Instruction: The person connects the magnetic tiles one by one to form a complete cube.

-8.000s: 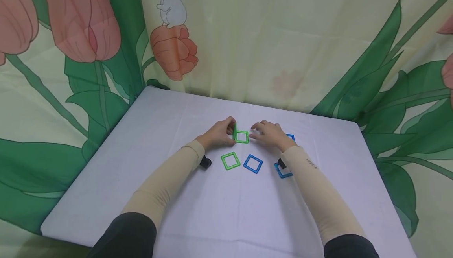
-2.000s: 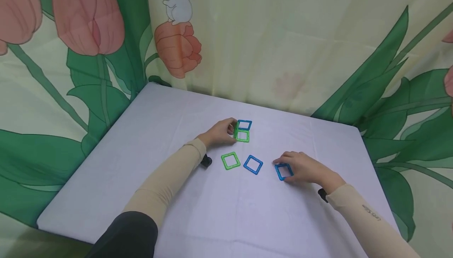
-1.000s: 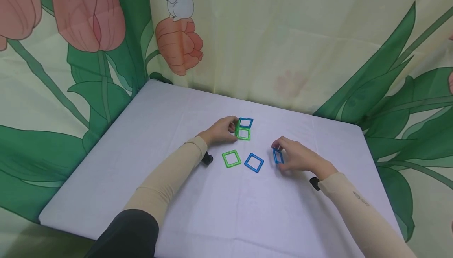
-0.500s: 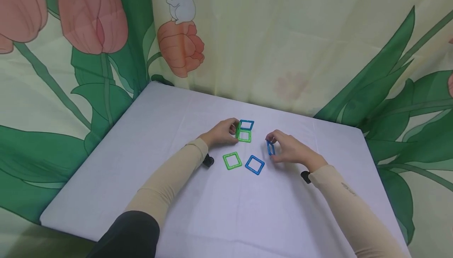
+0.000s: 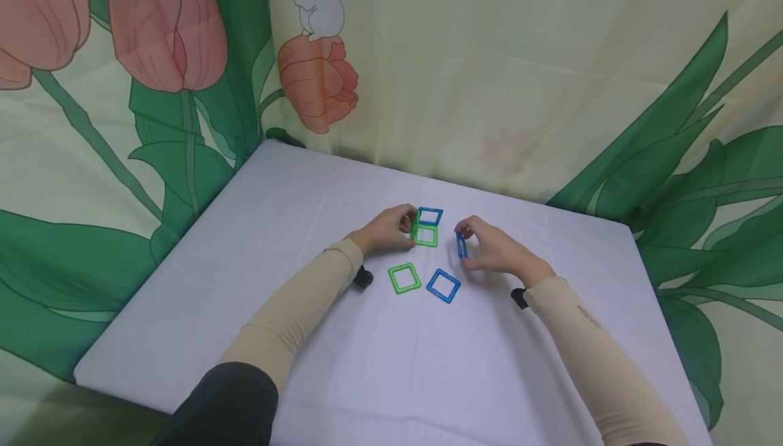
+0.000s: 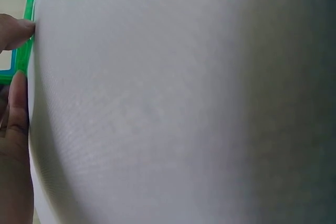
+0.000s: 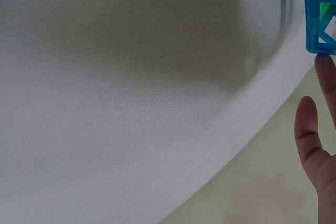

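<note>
Blue square (image 5: 459, 245) on its edge, pinched by the right hand (image 5: 494, 249): from where I stand I see the thumb at its near side and the fingers bent over its far side, with a clear gap between them that the frame fills. I can't tell whether its lower edge touches the cloth. It is just to the right of a small build, apart from it.

The left hand (image 5: 385, 230) is at that build, thumb and fingers part-way open and gripping an upright green square (image 5: 416, 226). This meets the left side of a flat green square (image 5: 436, 236), and beyond that, edge to edge, lies a flat blue square (image 5: 440, 217).

Nearer the person, two more lie flat and turned askew: a loose green square (image 5: 391, 281) and, near it on the right, a loose blue square (image 5: 439, 295), not touching each other.

All this is near the middle of a desk (image 5: 342, 378) spread with white cloth. Both forearms wear beige sleeves (image 5: 287, 317), and a small black device (image 5: 363, 277) shows under each wrist. Behind hangs a pale curtain (image 5: 428, 92) printed with pink tulips and big green leaves.
</note>
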`<state>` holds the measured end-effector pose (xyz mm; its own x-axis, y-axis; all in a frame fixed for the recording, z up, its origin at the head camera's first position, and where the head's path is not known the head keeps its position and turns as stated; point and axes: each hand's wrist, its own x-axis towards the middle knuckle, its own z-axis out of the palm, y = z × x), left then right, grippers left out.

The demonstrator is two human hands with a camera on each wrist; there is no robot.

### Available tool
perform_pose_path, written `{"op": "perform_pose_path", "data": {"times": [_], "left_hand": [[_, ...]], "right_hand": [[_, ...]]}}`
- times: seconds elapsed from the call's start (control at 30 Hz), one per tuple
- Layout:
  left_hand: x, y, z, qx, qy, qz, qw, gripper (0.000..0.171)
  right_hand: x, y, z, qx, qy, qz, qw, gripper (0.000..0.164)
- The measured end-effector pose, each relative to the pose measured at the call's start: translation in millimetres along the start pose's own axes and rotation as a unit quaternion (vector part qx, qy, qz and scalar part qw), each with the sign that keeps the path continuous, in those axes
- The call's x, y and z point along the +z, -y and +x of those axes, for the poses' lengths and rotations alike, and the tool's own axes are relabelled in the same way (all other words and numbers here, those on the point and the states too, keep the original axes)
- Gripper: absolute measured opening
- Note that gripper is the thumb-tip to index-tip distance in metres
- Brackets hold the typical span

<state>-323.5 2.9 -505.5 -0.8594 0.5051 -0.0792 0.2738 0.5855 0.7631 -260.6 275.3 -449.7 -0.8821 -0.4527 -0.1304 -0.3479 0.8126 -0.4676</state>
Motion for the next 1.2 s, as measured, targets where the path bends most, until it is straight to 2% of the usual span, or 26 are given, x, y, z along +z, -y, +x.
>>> {"op": "perform_pose_path", "data": {"times": [0.2,0.67,0.9,1.2], "left_hand": [[-0.4,-2.0,1.3,-0.002,0.005,0.001,1.0,0.075],[2.3,5.8,4.7,0.011,0.001,-0.008,0.9999,0.075],[1.5,4.1,2.5,0.003,0.003,-0.01,0.9999,0.075],[-0.2,1.6,1.5,-0.007,0.005,-0.008,0.9999,0.073]], "right_hand": [[-1,-2,9,-0.001,-0.007,0.015,1.0,0.066],[-1,3,30,0.003,-0.019,0.057,0.998,0.068],[1,0,38,0.025,-0.011,0.076,0.997,0.069],[4,1,46,0.022,-0.014,0.104,0.994,0.069]]}}
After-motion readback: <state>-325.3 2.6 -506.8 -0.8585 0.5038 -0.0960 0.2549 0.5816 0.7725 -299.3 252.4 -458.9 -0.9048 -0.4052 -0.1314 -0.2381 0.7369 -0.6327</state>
